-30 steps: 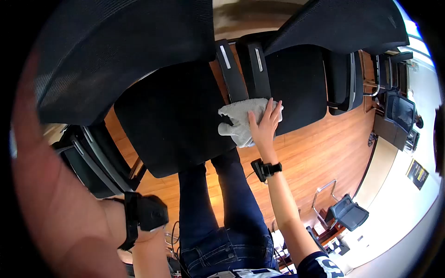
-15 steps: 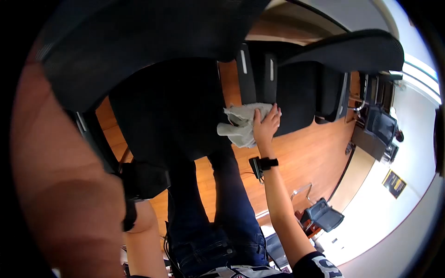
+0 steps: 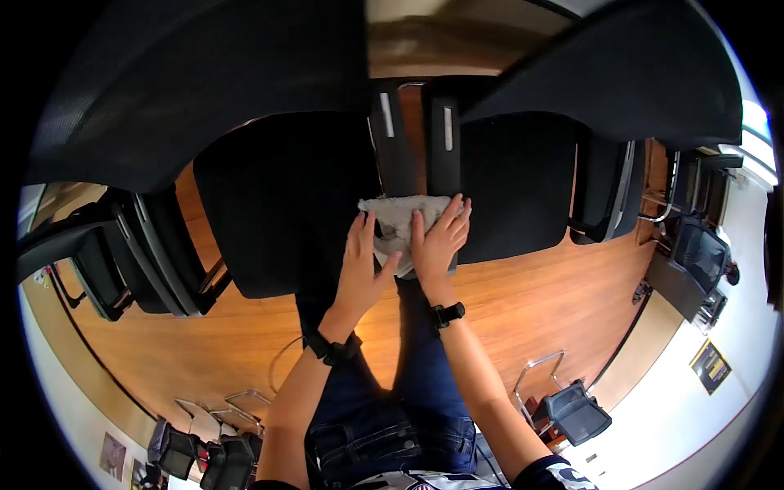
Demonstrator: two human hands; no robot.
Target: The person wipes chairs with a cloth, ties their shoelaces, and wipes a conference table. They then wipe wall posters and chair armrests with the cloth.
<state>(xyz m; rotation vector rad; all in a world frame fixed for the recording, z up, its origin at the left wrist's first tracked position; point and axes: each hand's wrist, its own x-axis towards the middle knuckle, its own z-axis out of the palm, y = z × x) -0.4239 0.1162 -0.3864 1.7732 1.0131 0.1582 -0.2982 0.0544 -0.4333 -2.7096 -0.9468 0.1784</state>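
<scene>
A crumpled light grey cloth (image 3: pixel 400 214) lies over the front ends of two neighbouring black armrests, the left armrest (image 3: pixel 395 155) and the right armrest (image 3: pixel 442 147). My right hand (image 3: pixel 439 243) holds the cloth's right side, fingers pressed along it toward the right armrest. At the cloth's left edge, my left hand (image 3: pixel 356 265) has hold of it between the fingers and the thumb. The armrest surfaces under the cloth are hidden. Black bands circle both wrists.
Black chair seats spread to the left (image 3: pixel 286 196) and right (image 3: pixel 518 184), with dark backrests (image 3: pixel 204 73) rising above them. More chairs (image 3: pixel 155 253) continue on the left. Behind me stand a mesh chair (image 3: pixel 576 412) and others, on a wooden floor (image 3: pixel 523 302).
My left hand has come down from close to the camera onto the cloth. My right hand and the cloth have shifted left in view, and the cloth is now bunched between both hands.
</scene>
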